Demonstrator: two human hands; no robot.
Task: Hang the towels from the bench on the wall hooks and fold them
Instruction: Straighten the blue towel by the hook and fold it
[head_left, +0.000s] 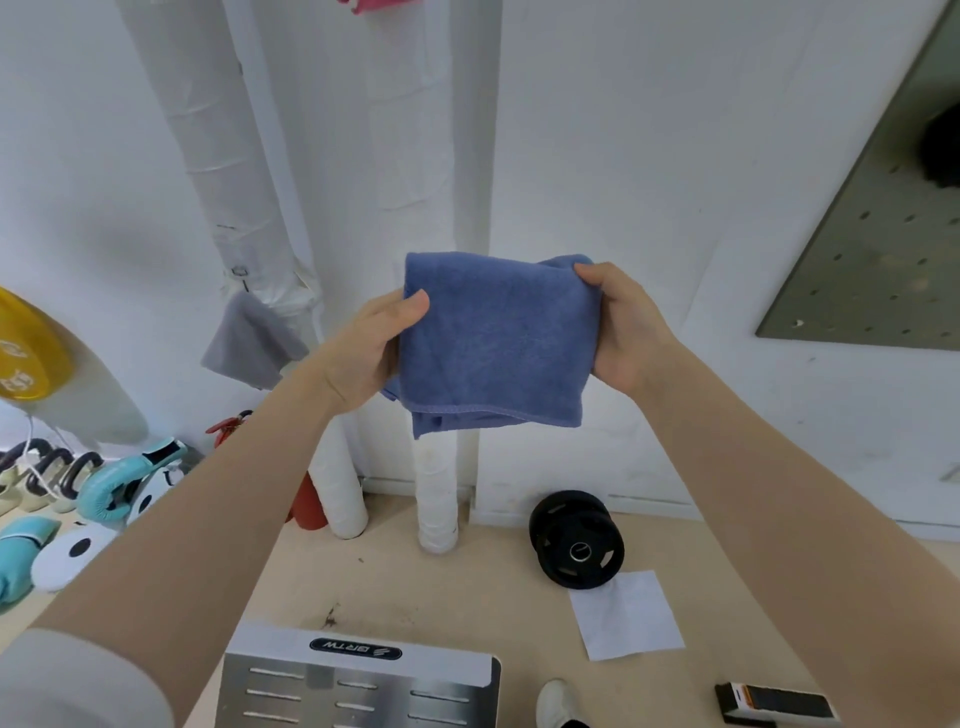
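Observation:
A blue towel (496, 343), folded into a rough square, is held up in front of the white wall at chest height. My left hand (371, 351) grips its left edge with the thumb over the front. My right hand (623, 325) grips the upper right edge. A grey towel (249, 340) hangs from a hook (240, 273) on the wrapped white pipe to the left. A pink cloth (371, 5) shows at the top edge of the view; what it hangs from is out of view.
Wrapped white pipes (213, 156) run down the wall to the floor. A black weight plate (576, 540) leans on the wall beside a white paper sheet (626, 616). Blue boxing gloves (119, 483) and a yellow plate (26, 348) lie left. A metal step (358, 686) is below.

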